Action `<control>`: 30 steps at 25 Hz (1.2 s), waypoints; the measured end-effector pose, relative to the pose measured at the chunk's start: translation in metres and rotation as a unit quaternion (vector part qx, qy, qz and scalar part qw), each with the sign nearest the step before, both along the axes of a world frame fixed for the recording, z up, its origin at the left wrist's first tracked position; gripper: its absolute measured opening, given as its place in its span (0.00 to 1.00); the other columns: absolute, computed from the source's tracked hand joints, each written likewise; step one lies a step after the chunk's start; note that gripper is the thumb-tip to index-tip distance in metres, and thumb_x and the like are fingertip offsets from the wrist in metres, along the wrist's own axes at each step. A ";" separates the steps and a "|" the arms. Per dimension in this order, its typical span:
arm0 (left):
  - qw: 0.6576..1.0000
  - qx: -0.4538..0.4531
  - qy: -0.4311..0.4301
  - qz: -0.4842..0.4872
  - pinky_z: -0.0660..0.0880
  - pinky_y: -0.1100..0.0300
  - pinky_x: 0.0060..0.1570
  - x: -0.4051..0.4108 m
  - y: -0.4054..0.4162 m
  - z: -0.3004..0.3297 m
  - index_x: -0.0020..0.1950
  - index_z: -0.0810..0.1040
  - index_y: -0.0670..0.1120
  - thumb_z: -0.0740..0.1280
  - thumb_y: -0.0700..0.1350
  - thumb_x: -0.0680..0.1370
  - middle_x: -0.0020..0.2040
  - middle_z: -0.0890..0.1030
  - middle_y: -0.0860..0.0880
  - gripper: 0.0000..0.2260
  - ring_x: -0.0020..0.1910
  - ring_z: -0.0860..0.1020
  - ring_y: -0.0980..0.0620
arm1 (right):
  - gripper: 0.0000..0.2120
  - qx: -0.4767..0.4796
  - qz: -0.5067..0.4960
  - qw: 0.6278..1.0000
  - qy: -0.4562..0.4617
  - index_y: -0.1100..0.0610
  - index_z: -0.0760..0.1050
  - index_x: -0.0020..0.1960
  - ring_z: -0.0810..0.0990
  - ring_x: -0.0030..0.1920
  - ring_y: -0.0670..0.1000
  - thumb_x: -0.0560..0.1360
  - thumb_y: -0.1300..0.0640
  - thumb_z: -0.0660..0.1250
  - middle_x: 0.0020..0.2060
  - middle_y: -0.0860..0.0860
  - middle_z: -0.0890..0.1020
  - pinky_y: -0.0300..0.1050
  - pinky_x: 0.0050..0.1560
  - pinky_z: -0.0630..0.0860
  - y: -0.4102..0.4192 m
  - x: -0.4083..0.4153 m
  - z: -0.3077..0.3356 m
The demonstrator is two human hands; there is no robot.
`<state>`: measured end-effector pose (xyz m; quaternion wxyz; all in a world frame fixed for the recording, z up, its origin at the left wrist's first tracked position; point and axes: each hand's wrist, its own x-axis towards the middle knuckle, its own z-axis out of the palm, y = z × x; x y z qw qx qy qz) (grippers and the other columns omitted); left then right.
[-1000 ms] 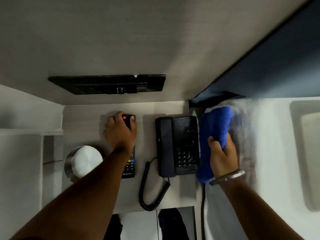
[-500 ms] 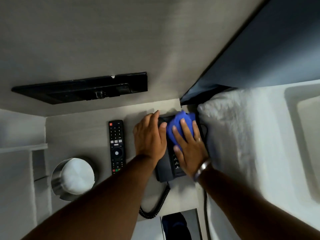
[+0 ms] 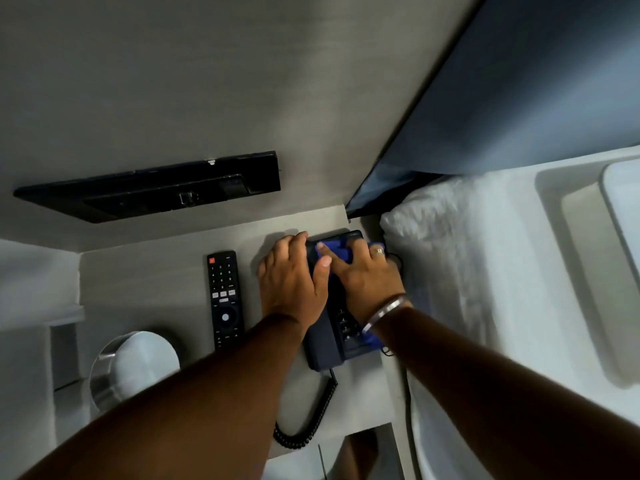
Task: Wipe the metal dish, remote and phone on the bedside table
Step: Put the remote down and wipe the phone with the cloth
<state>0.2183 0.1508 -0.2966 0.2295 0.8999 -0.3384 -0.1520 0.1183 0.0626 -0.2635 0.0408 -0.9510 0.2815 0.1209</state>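
— What's changed on the surface?
— The right hand has slid its blue cloth further up the phone, grip flat and open.
— The left hand?
— Still steadying the handset, open. Remote and metal dish are unmoved.

Materials at the bedside

Matt dark plastic phone and remote; soft blue cloth; shiny brushed metal dish; smooth matt grey bench; white, rough-textured bedding; polished metal bangle.

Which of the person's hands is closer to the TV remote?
Left. The left hand rests on the phone's handset beside the remote; the right hand is farther, pressing the blue cloth.
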 end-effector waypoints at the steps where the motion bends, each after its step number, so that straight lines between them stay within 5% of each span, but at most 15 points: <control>1: 1.000 -0.006 0.001 0.004 0.67 0.46 0.63 0.000 0.000 0.000 0.69 0.73 0.45 0.51 0.59 0.77 0.64 0.76 0.43 0.28 0.63 0.74 0.43 | 0.34 0.001 0.021 1.000 0.013 0.43 0.59 0.73 0.74 0.50 0.62 0.70 0.51 0.68 0.56 0.60 0.72 0.54 0.40 0.77 -0.008 0.008 0.004; 4: 1.000 -0.010 -0.006 0.005 0.67 0.46 0.63 -0.003 0.000 0.003 0.69 0.73 0.44 0.51 0.59 0.77 0.64 0.76 0.43 0.29 0.63 0.74 0.42 | 0.29 0.027 -0.005 0.999 0.024 0.41 0.54 0.74 0.70 0.55 0.62 0.75 0.50 0.61 0.60 0.59 0.68 0.54 0.43 0.76 -0.009 0.009 0.004; 11: 1.000 0.021 -0.011 -0.006 0.69 0.48 0.62 -0.003 -0.003 0.010 0.69 0.73 0.43 0.51 0.61 0.77 0.63 0.77 0.43 0.30 0.62 0.74 0.43 | 0.37 0.143 -0.099 0.981 0.081 0.42 0.44 0.75 0.68 0.59 0.58 0.74 0.60 0.60 0.66 0.57 0.62 0.49 0.48 0.79 0.056 -0.059 0.016; 17: 1.000 0.021 -0.004 -0.013 0.70 0.47 0.62 -0.001 -0.004 0.010 0.68 0.73 0.42 0.50 0.62 0.77 0.63 0.77 0.41 0.30 0.61 0.75 0.42 | 0.23 0.075 -0.082 0.994 0.008 0.41 0.58 0.71 0.70 0.57 0.62 0.78 0.51 0.56 0.60 0.59 0.66 0.54 0.47 0.76 -0.020 0.042 0.004; 21: 0.999 0.028 -0.020 -0.018 0.70 0.49 0.59 -0.001 -0.002 0.011 0.66 0.74 0.43 0.50 0.62 0.77 0.60 0.78 0.42 0.30 0.59 0.76 0.42 | 0.29 0.104 -0.201 0.974 -0.003 0.39 0.56 0.73 0.71 0.55 0.63 0.76 0.58 0.60 0.59 0.59 0.66 0.56 0.52 0.74 -0.012 -0.020 0.001; 25: 0.999 0.039 -0.023 -0.014 0.70 0.49 0.59 -0.001 -0.002 0.010 0.66 0.74 0.44 0.50 0.62 0.77 0.60 0.77 0.44 0.29 0.59 0.75 0.44 | 0.26 0.153 -0.298 0.938 -0.086 0.45 0.64 0.71 0.74 0.54 0.66 0.75 0.59 0.61 0.59 0.63 0.69 0.52 0.55 0.72 -0.019 -0.025 -0.006; 30: 0.999 0.044 -0.027 -0.017 0.70 0.49 0.58 0.000 -0.002 0.009 0.65 0.74 0.44 0.50 0.62 0.78 0.60 0.78 0.43 0.29 0.59 0.76 0.43 | 0.37 0.181 -0.221 0.958 0.039 0.40 0.46 0.74 0.69 0.53 0.56 0.74 0.60 0.60 0.58 0.56 0.64 0.49 0.53 0.75 0.066 -0.072 0.013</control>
